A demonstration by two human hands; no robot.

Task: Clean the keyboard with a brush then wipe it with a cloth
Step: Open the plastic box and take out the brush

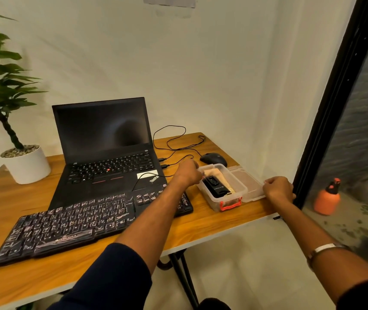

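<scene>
A black keyboard (78, 224), its keys smeared with pale dust, lies slanted across the front of the wooden table (203, 229). To its right stands a clear plastic box (238, 201) with a red latch. A black tool (215, 186) and a cream cloth (227, 184) lie inside it. The box's clear lid (247, 182) lies flat beside it on the right. My left hand (187, 173) grips the box's left rim with curled fingers. My right hand (278, 189) curls round the lid's right edge, near the table corner.
An open black laptop (104, 153) stands behind the keyboard, with cables (174, 139) running to a black mouse (213, 158). A potted plant (25, 162) sits at the back left. An orange spray bottle (327, 198) stands on the floor beyond a black door frame (326, 113).
</scene>
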